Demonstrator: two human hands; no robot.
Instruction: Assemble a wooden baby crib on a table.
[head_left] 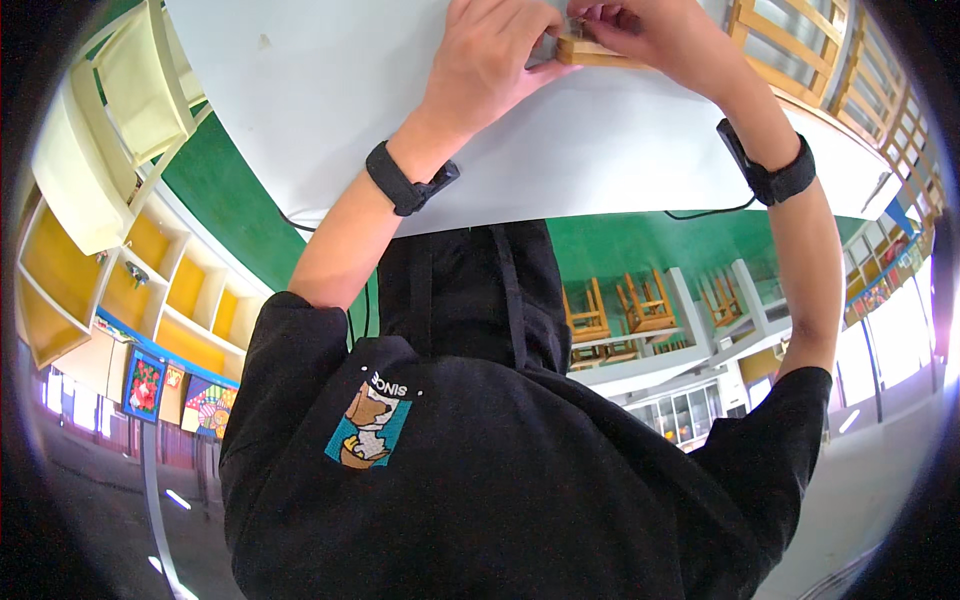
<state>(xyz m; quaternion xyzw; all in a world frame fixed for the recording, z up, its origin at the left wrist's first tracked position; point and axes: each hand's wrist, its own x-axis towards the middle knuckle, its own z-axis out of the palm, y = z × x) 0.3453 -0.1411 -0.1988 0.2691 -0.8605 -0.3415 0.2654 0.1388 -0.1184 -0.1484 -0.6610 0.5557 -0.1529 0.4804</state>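
Note:
A small light-brown wooden piece (598,58) with straight edges lies at the top of the view on the white table (330,90). My left hand (497,48) is at its left end, fingers bent and thumb against the wood; the curled fingers look closed on it. Over the piece, my right hand (650,35) has its fingertips pinched together. Whatever sits between those fingertips is too small and shaded to make out. The upper edge of the picture cuts off part of both hands.
Slatted wooden frames (790,45) stand to the right of my right forearm. A cream chair (140,90) is at the left, above the green floor (225,180). Black cables (705,212) hang near the table's front edge. Shelves (185,285) with yellow backs stand behind the chair.

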